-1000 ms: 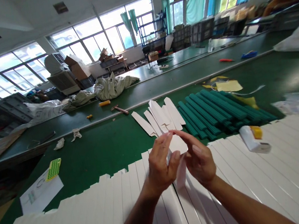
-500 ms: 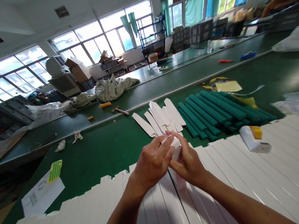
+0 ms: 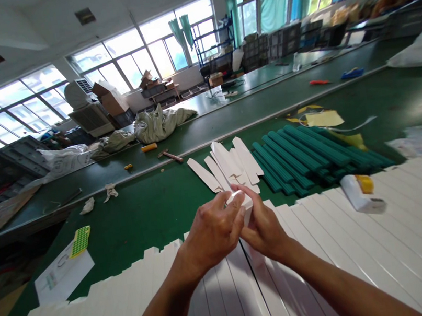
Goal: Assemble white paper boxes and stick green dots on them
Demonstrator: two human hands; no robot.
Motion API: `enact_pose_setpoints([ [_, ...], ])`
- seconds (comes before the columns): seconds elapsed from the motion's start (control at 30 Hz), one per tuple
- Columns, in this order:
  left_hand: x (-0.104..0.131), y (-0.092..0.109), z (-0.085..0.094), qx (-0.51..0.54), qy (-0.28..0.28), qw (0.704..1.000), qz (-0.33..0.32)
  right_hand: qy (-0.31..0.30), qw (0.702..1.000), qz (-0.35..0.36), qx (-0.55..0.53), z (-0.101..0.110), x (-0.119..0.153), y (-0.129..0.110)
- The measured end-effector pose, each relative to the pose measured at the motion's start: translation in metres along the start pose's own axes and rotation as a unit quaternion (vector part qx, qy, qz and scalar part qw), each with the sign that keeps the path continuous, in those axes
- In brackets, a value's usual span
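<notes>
From where I stand, the narrow white carton [image 3: 247,204] is in front of the person, held just above the near edge of the worktop [image 3: 126,228]. Its small end points up and away from the body; the long axis slopes back down between the forearms, though its lower end is hard to tell from the white row beneath. The grip is closed on it with 2 hands: the left hand [image 3: 214,227] bends its fingers over the end, and the right hand [image 3: 263,227] wraps the side, thumb and fingers drawn in.

Under the arms lies a row of long white cartons [image 3: 326,241], side by side. Directly beyond the hands, flat white pieces [image 3: 248,158] fan out, with a heap of green ribbed rods [image 3: 301,152] just to their right. A tape dispenser [image 3: 360,199] with a yellow roll sits on the row, and a hammer [image 3: 173,156] lies farther off.

At left, a green dotted sheet [image 3: 80,242] overlaps a paper sheet [image 3: 64,277]; the paper's print is too small to read.
</notes>
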State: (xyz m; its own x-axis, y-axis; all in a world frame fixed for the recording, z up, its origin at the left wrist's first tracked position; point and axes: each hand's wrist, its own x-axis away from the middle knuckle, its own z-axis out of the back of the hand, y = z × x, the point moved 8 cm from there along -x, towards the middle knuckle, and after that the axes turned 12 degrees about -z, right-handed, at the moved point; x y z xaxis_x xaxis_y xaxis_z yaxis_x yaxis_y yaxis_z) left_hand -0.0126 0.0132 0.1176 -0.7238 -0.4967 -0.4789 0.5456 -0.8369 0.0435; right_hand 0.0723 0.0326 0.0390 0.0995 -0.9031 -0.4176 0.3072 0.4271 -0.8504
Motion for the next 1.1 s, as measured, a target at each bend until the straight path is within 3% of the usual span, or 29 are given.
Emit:
enact_pose_setpoints([
  [0.1, -0.003, 0.008, 0.0, -0.012, -0.011, 0.999, -0.04, 0.0, 1.0, 0.007, 0.002, -0.001, 0.0, 0.002],
  [0.2, -0.003, 0.013, -0.001, -0.03, 0.017, 0.996, -0.084, -0.007, 1.0, 0.004, -0.002, -0.003, -0.001, 0.004],
  [0.3, -0.002, 0.011, -0.004, -0.042, 0.047, 0.994, -0.087, -0.011, 1.0, -0.011, -0.004, -0.003, -0.002, 0.006],
  [0.47, 0.0, 0.014, -0.013, -0.045, 0.019, 0.992, -0.116, -0.005, 0.999, -0.047, -0.005, -0.001, -0.004, 0.01],
  [0.57, 0.002, 0.013, -0.018, -0.042, 0.032, 0.994, -0.101, -0.011, 0.999, -0.051, -0.006, -0.001, -0.005, 0.012],
  [0.73, 0.01, 0.008, -0.026, 0.003, 0.107, 0.993, -0.056, -0.014, 0.999, -0.046, -0.009, 0.0, -0.006, 0.013],
  [0.83, 0.012, 0.007, -0.031, 0.052, 0.108, 0.992, -0.04, -0.034, 0.999, -0.02, -0.029, -0.001, -0.006, 0.011],
  [1.03, 0.015, 0.004, -0.025, 0.089, 0.118, 0.989, -0.025, -0.044, 0.977, 0.054, -0.201, 0.01, -0.002, -0.003],
  [1.1, 0.019, 0.001, -0.024, 0.09, 0.131, 0.987, -0.011, -0.05, 0.973, 0.068, -0.213, 0.012, -0.001, -0.008],
])
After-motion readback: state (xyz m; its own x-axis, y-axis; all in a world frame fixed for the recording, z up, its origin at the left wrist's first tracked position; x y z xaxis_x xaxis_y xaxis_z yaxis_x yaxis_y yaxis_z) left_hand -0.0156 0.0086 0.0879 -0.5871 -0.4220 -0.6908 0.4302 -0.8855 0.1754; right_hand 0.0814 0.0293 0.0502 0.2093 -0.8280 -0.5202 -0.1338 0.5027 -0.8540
